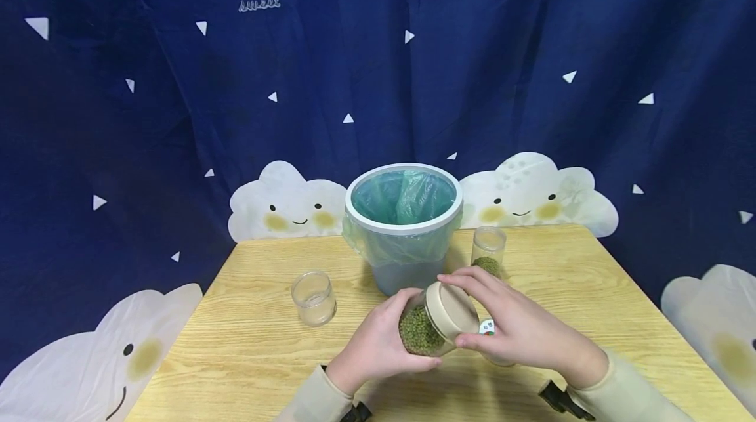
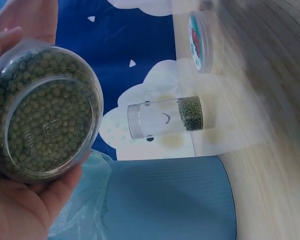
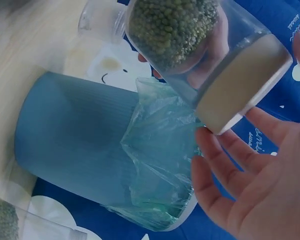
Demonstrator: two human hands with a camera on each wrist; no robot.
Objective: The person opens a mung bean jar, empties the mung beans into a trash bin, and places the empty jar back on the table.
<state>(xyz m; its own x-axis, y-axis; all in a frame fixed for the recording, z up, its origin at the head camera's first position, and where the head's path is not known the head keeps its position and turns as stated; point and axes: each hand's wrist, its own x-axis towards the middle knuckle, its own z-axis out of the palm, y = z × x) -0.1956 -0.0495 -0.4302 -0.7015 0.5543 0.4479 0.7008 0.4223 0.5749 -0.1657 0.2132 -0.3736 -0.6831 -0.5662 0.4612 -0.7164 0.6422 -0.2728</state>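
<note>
A person's two hands hold a jar (image 1: 426, 328) of green beans (image 1: 420, 337) tilted above the counter (image 1: 248, 350), in front of a lined bin (image 1: 409, 274); the left hand (image 1: 380, 343) curls around the clear body; the right hand (image 1: 520, 327) spans the beige lid (image 1: 455, 309), gripping it between fingers and thumb; the lid sits on the jar, angled toward the right hand; at the bin's right stands a tall, clear canister (image 1: 489, 246), partly filled with beans; a short, clear cup (image 1: 314, 310) stands at the left; a round tub (image 2: 204, 42) with a coloured label lies near the right hand; a blue curtain (image 1: 331, 48) hangs behind.
</note>
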